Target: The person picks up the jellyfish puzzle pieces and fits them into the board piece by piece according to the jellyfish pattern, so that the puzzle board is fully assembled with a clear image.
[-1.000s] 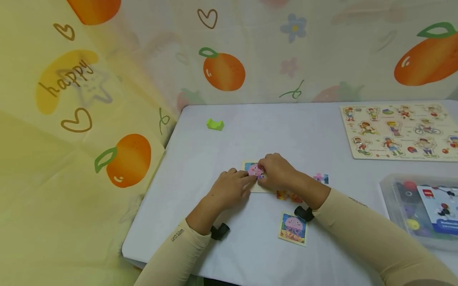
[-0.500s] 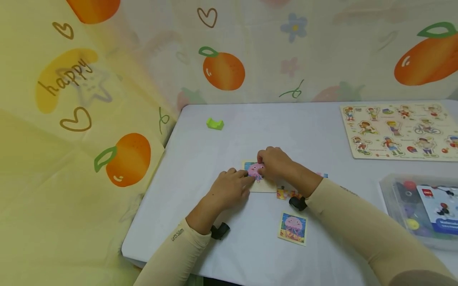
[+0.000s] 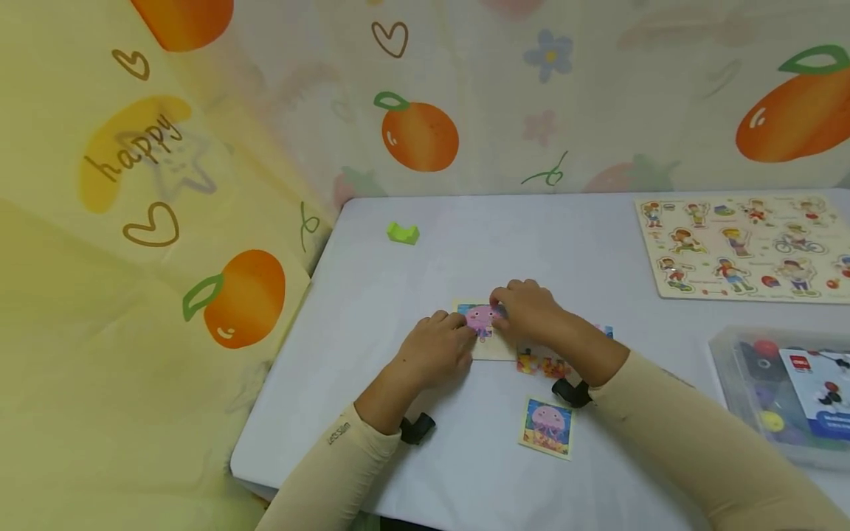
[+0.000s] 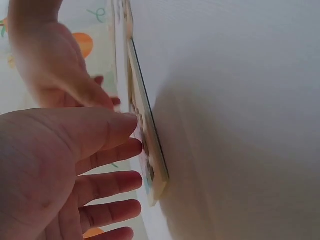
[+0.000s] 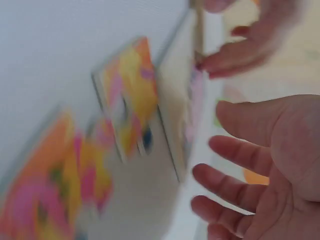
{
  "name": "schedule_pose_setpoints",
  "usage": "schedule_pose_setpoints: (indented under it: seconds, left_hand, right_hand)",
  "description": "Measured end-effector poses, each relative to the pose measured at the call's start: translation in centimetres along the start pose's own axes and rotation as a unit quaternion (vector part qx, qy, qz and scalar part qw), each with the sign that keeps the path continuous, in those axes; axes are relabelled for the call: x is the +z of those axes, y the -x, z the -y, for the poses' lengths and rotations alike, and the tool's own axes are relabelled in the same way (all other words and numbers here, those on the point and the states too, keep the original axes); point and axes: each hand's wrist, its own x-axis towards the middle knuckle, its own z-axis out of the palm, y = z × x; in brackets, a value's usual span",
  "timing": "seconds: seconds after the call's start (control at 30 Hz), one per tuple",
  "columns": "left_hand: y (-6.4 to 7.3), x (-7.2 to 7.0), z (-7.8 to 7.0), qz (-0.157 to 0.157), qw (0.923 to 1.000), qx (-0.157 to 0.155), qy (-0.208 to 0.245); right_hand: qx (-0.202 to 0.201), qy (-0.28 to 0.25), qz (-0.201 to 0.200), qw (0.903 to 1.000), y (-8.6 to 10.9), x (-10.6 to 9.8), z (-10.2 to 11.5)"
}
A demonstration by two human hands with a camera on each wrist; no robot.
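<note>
A small wooden jigsaw tray [image 3: 494, 351] lies mid-table, its upper part filled with joined pink jellyfish pieces [image 3: 479, 317] and its lower part bare wood. My left hand [image 3: 434, 348] has its fingertips at the tray's left side, the fingers fairly straight in the left wrist view. Over the upper right corner is my right hand [image 3: 531, 313]; the right wrist view shows its fingers relaxed, nothing between them. Loose orange and yellow jigsaw pieces [image 5: 127, 85] lie right beside the tray. Another loose piece [image 3: 608, 332] is partly hidden behind the right forearm.
A jellyfish picture card [image 3: 547, 428] lies nearer the table's front. Far left sits a green notched block [image 3: 402, 234]. At the right are a wooden puzzle board with sports figures [image 3: 737, 258] and a clear plastic box [image 3: 727, 369] of coloured parts.
The right hand pressed at the jellyfish pieces, shifted slightly up, and is now a little farther right, baring more of the picture. The left hand has stayed by the tray. The view shifted slightly.
</note>
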Motion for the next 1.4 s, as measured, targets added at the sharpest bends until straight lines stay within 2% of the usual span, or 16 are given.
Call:
schedule_pose_setpoints:
  seconds: [0.2, 0.37, 0.6, 0.73, 0.9, 1.03, 1.27, 1.4]
  left_hand:
    - [-1.5, -0.3, -0.3, 0.014, 0.9999, 0.003, 0.002]
    - [-3.3, -0.2, -0.2, 0.008, 0.9997, 0.002, 0.022]
    - [-4.9, -0.6, -0.4, -0.019, 0.9975, 0.048, 0.048]
    - [-5.5, -0.4, -0.2, -0.004, 0.997, 0.053, 0.057]
    - [-6.0, -0.1, 0.2, 0.006, 0.9964, 0.033, 0.078]
    - [-5.9, 0.0, 0.4, 0.021, 0.9958, 0.013, 0.088]
    - [-6.2, -0.5, 0.2, 0.027, 0.994, 0.012, 0.106]
    - [-6.3, -0.7, 0.2, 0.055, 0.9877, -0.007, 0.146]
  right_hand:
    - [0.045, 0.0, -0.002, 0.999, 3.8, -1.6, -3.3]
    - [0.079, 0.029, -0.003, 0.9965, 6.2, -2.0, -6.4]
    - [0.094, 0.004, 0.0, 0.9956, 8.5, -2.2, -9.5]
    - [0.097, -0.018, -0.009, 0.995, 8.8, -1.4, -10.2]
    - [0.095, -0.045, -0.025, 0.9942, 9.0, -0.8, -10.5]
    - [0.089, -0.079, -0.023, 0.9927, 8.8, -0.9, -10.5]
    - [0.079, -0.141, -0.049, 0.9857, 7.3, -1.6, -9.6]
    - [0.067, -0.195, -0.06, 0.9766, 5.8, -1.3, -8.0]
